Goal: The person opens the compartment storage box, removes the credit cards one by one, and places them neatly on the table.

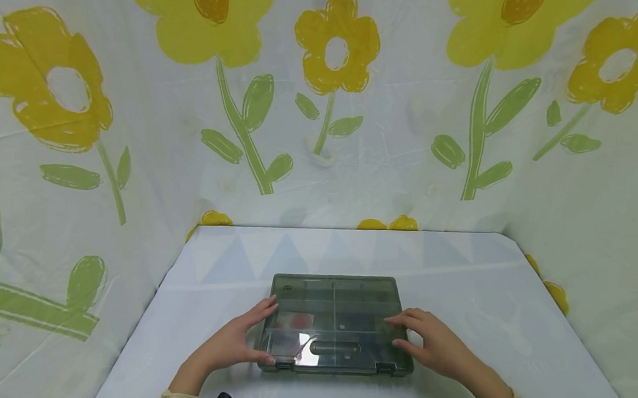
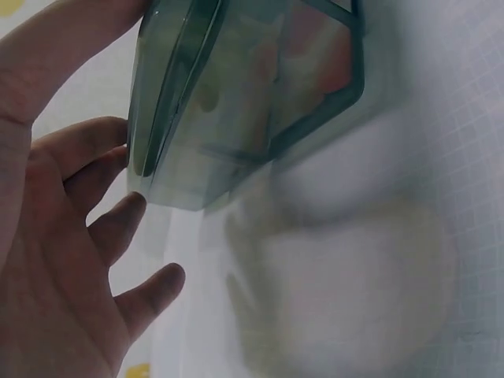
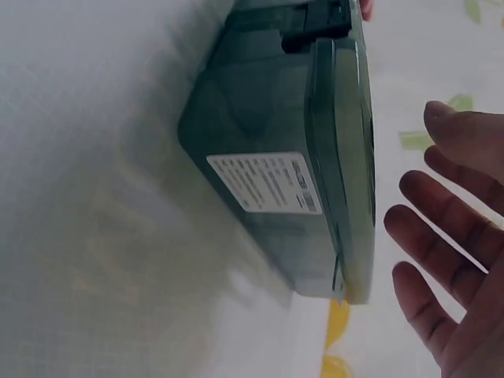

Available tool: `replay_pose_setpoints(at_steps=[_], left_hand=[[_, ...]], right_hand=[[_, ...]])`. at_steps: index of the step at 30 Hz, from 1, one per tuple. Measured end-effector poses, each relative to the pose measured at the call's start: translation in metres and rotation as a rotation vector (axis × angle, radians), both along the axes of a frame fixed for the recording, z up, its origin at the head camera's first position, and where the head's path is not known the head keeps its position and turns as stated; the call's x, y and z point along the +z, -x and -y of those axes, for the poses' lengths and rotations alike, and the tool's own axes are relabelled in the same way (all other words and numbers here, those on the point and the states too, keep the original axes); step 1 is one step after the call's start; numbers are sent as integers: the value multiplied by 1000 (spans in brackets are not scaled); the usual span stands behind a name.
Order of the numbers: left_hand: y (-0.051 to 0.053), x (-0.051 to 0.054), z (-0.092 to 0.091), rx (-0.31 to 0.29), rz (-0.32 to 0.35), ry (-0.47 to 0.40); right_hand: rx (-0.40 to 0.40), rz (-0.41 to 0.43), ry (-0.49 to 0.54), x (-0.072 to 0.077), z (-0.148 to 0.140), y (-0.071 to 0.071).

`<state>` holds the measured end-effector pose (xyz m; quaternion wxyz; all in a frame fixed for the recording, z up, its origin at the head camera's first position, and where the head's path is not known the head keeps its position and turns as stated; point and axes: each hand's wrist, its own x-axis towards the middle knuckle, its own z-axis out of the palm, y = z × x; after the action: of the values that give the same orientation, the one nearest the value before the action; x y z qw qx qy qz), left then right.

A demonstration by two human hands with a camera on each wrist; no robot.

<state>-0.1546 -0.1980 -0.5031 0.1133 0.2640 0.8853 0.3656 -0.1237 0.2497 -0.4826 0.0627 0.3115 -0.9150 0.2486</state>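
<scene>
A translucent grey-green compartment box (image 1: 364,316) lies flat on the table with its lid down. Through the lid, a reddish, pale item (image 1: 302,321) shows in a left compartment. My left hand (image 1: 231,342) rests spread against the box's left side, thumb at the front left corner, fingertips on the lid's edge. In the left wrist view, its outer fingers (image 2: 153,295) are loosely extended. My right hand (image 1: 434,342) is at the right edge, fingers relaxed and slightly bent; the right wrist view shows a gap between them and the box.
Two dark latches, left (image 1: 285,365) and right (image 1: 385,368), sit on the box's front edge. A white printed label (image 3: 266,183) is on its right side. The pale table (image 1: 462,293) is bordered by white curtains (image 1: 381,160) with yellow flowers at the back and both sides.
</scene>
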Motion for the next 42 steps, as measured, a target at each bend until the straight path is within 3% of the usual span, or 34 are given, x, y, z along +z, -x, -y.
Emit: replay_pose_setpoints(at_steps=[6,11,17,24,42], left_hand=[[-2,0,1,-40,-21,-12],[-3,1,1,-55,4,-15],[-4,5,2,-84,3,12],[-4,6,5,-88,40,21],[-3,6,6,-120,49,4]], right_hand=[[85,76,77,-1,4,-5],[140,129,129,-4,6,-9],[189,152,146,-7,9,-13],[231,88,141,-12,11,-17],[271,-78,181,-28,12,-24]])
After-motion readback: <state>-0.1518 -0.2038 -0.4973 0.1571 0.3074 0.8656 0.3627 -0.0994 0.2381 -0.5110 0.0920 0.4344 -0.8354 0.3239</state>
